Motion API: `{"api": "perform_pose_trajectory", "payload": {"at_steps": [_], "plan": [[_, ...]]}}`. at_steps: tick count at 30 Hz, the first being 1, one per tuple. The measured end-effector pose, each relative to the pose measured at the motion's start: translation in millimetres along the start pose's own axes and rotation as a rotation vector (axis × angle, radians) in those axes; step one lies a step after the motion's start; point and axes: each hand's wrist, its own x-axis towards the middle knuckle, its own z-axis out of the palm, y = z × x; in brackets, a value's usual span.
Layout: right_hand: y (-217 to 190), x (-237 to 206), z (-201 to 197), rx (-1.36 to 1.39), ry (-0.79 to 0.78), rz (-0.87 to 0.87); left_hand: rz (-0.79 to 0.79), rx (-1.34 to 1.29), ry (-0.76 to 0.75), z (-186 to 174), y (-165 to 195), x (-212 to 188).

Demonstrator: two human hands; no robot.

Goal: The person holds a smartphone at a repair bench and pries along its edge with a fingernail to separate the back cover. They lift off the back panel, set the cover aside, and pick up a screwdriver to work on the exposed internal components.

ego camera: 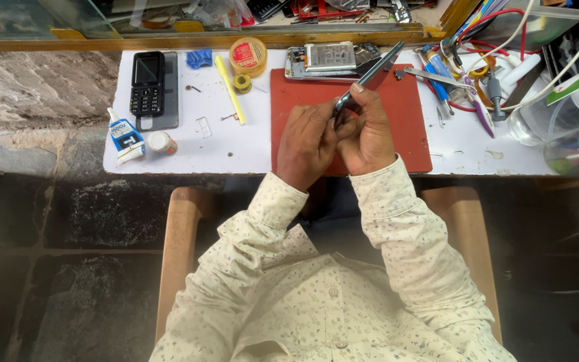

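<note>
White and cluttered, the tabletop (189, 151) sits against a glass-fronted ledge, with a stone slab and a dark floor to its left and below. A red work mat (410, 134) lies near the middle of the front edge, and both hands work over it.

The left hand (307, 144) and the right hand (368, 137) are pressed together, wrists towards the front edge. Between them they grasp a thin dark phone panel (368, 75), seen almost edge-on. Its long axis runs diagonally, from the fingers up and away to the far right, where its free end reaches past the mat's back edge. The left fingers are curled around its lower end; the right fingers close on it from the other side, with the right thumb (356, 89) laid up along its edge. Both hands hold the near end, so neither is clearly closer to it, and the far end hangs unsupported above the mat.

Just beyond the mat's back edge lies an opened smartphone body (330, 59) with its innards showing. Towards the back left corner rest a black keypad phone (147, 82), a yellow stick (230, 87) and a roll of yellow tape (248, 55). A glue tube (124, 136) lies near the front left corner. Tweezers, pens and cables crowd the right side beside clear plastic bottles (557, 114).
</note>
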Motion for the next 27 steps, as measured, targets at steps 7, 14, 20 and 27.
{"api": "perform_pose_trajectory", "payload": {"at_steps": [7,14,20,27], "plan": [[14.2,-6.2,4.0,0.001,0.038,-0.059,-0.057,0.03,0.047,7.6,-0.3,-11.2],[22.2,-4.3,7.7,0.057,0.086,-0.101,-0.072,0.043,0.014,1.8,-2.0,-9.7],[28.1,-4.5,8.4,0.069,0.098,-0.113,-0.086,0.035,0.016,1.4,-3.9,-11.0],[32.7,-5.1,8.0,0.083,0.075,-0.124,-0.101,0.021,-0.001,2.0,-9.0,-13.0]]}}
